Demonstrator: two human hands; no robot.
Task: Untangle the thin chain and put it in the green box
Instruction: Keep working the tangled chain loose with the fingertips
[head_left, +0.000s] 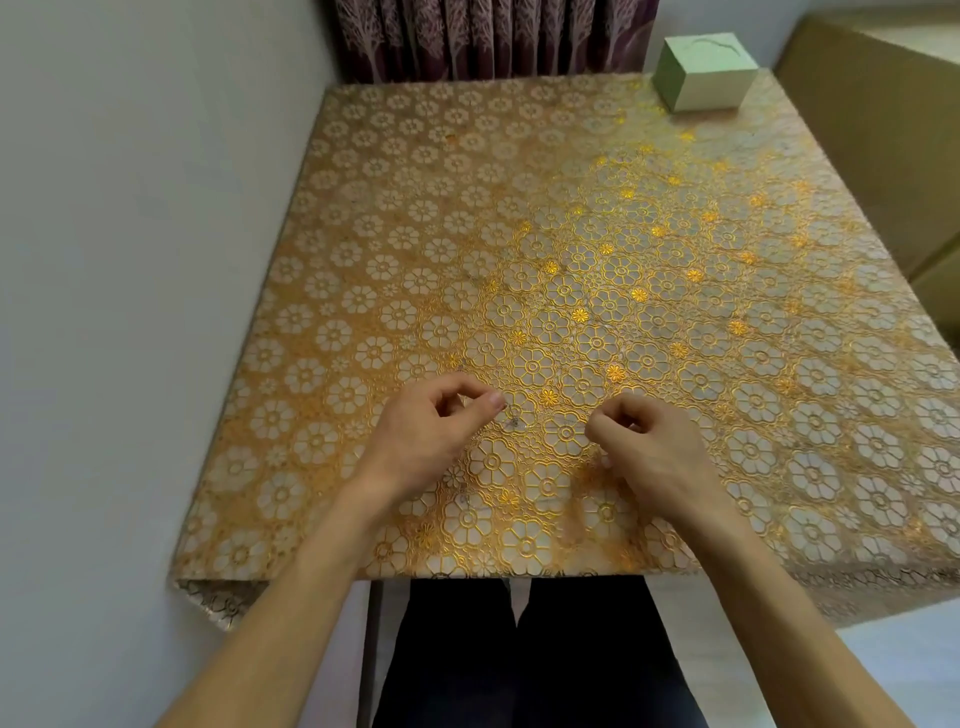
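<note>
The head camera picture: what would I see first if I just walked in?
Probably the shiny gold flowered tablecloth covering the whole table. Next, the left hand and right hand near the front edge, fingers pinched close to a tiny tangled thin chain. A pale green cardboard box sits at the far right corner.

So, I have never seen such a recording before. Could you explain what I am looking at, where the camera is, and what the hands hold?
There is one picture, taken by a camera worn on a person's head, looking down at their own bare hands; no robot. The left hand and right hand pinch a thin chain, a small tangle just above the table, which has a golden flower-patterned cover. The chain is very fine and hard to see. At the far right corner stands the green box, closed.
</note>
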